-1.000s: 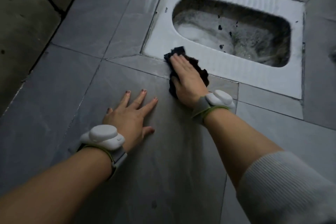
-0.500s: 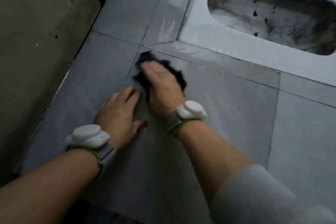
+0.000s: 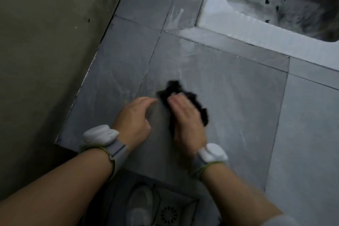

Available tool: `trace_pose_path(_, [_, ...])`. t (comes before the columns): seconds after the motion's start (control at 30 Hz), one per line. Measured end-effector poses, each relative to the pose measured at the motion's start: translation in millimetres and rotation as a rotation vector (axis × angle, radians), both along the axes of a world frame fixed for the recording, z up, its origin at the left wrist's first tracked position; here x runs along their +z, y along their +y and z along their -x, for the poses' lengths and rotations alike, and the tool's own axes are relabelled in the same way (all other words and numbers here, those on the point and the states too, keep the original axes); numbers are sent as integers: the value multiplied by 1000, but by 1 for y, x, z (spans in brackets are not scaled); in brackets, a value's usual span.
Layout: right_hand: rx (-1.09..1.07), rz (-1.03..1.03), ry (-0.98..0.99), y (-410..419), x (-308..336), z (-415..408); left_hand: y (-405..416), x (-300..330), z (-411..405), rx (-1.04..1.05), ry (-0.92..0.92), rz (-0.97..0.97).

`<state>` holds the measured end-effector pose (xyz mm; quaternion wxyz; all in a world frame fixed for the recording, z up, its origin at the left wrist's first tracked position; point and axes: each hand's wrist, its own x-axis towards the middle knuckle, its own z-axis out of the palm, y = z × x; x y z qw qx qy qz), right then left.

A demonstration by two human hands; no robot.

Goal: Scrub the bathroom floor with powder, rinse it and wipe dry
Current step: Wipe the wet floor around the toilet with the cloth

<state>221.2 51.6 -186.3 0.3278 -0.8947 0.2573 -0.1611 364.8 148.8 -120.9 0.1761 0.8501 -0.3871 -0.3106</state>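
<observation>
Nearest, floor drain: round grate in a lower strip of floor, just in front of the step edge, with a pale shoe beside it.
Left hand: beyond the drain and a little to its left, fingers loosely curved, holding nothing; whether the fingertips touch the tile cannot be told through the blur.
Right hand: beyond the drain and slightly to its right, fingers laid fairly straight over the black cloth, pressing it flat rather than clenching it.
Cloth against the grip: bunched under palm and fingers, spilling out past the fingertips and to the right of the hand.
Handling: looks soft, limp and light, probably damp; likely to crumple and drag, so a flat palm on its middle should hold best.
Floor tiles: grey, with pale streaks beyond the cloth, away from the drain.
Farthest from the drain, squat pan: white rim, well apart from the cloth.
</observation>
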Motion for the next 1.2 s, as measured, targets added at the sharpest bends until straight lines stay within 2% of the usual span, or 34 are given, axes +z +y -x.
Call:
trace_pose_path(0.07, [201,-47,34,36,4,6,10,9,2,37,35,-20])
trace_pose_path(0.17, [235,-171,63,54,23,19,28,26,9,7,116,-69])
trace_pose_path(0.23, [115,-346,91,49,40,21,33,33,19,-50,197,-76])
trace_pose_path(0.33, [-197,-611,83,35,71,27,24,49,48,-157,379,-70])
trace_pose_path(0.47, [-568,-668,-24,15,106,37,-5,63,86,-140,572,-83])
trace_pose_path(0.57, [-654,-800,-152,-4,134,43,-25,72,103,-50,578,-20])
trace_pose_path(0.7, [-644,-1184,-313,-28,170,62,-60,82,110,-24,696,50])
trace_pose_path(0.77, [-631,-1229,-384,-49,190,72,-89,98,112,-40,691,52])
trace_pose_path(0.83, [-593,-1196,-460,-84,212,80,-132,128,119,-54,551,62])
trace_pose_path(0.97, [-502,-781,-265,-155,233,100,-204,173,124,-168,259,-1])
trace_pose_path(1.1, [-251,-476,19,-235,271,138,-275,205,125,-173,148,19])
trace_pose_path(1.2, [74,-93,250,-282,303,139,-327,229,132,-142,275,38])
